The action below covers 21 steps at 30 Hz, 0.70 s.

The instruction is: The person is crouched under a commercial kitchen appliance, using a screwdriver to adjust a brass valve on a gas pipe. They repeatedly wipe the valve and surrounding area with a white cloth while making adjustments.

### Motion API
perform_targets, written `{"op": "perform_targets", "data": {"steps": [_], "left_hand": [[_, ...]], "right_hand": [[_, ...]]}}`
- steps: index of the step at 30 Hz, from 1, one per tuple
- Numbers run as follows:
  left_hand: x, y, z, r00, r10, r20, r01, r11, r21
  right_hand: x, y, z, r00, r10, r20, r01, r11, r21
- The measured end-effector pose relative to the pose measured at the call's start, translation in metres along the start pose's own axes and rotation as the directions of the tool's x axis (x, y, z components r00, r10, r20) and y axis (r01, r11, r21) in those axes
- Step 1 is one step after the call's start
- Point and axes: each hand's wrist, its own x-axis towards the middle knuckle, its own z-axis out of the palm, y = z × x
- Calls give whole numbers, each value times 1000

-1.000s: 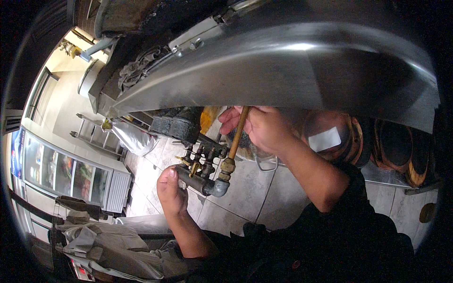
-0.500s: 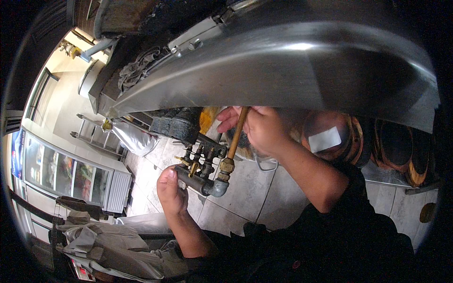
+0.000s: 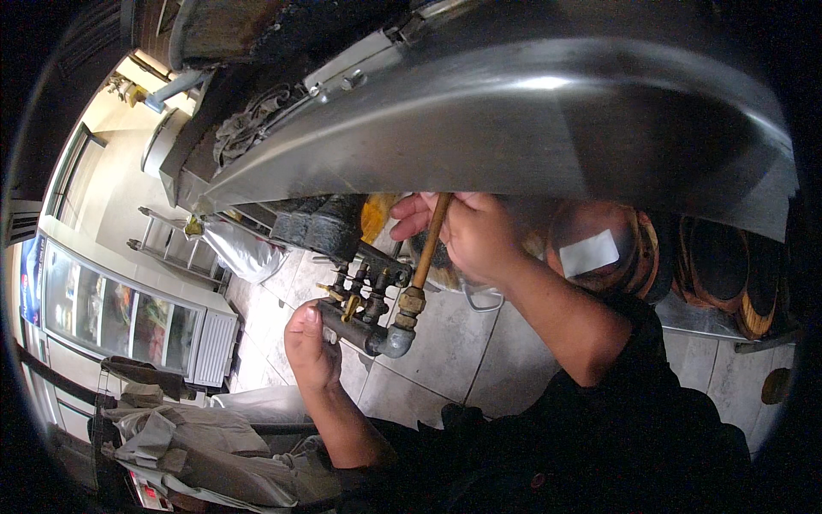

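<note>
Below the steel edge is a dark gas pipe [image 3: 347,327] with several small valves [image 3: 358,295], some with brass levers. My left hand [image 3: 312,349] is closed around its left end, thumb on top. At its other end, a grey elbow [image 3: 395,342] and a brass fitting [image 3: 411,301] join a yellowish-brown hose [image 3: 432,240] that rises under the edge. My right hand [image 3: 478,236] is round the upper hose, with some fingertips showing past its left side. The steel edge hides the hose's top and part of this hand.
A curved stainless-steel panel [image 3: 479,128] spans the space above my hands. Round wooden boards [image 3: 591,218] stand at the right, one with a white label. A black cast part [image 3: 321,227] sits behind the valves. Leftward are a glass-fronted fridge [image 3: 120,300] and draped cloths [image 3: 188,437].
The visible fingers of my right hand have shifted very slightly beside the hose. My left hand and the pipe stay in place.
</note>
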Motion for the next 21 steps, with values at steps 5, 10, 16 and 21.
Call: {"op": "perform_targets", "data": {"steps": [5, 10, 16, 21], "left_hand": [[0, -1, -2, 1000, -4, 3, 4, 1000, -19], [0, -2, -3, 1000, 8, 1, -8, 1000, -7], [0, -1, -4, 1000, 2, 2, -2, 1000, -9], [0, 1, -1, 1000, -3, 19, 3, 1000, -27]], "right_hand": [[0, -4, 5, 1000, 7, -7, -7, 1000, -4], [1, 2, -1, 1000, -3, -13, 3, 1000, 5], [0, -2, 3, 1000, 6, -19, -6, 1000, -24], [-1, 0, 1, 1000, 13, -26, -12, 1000, 12]]}}
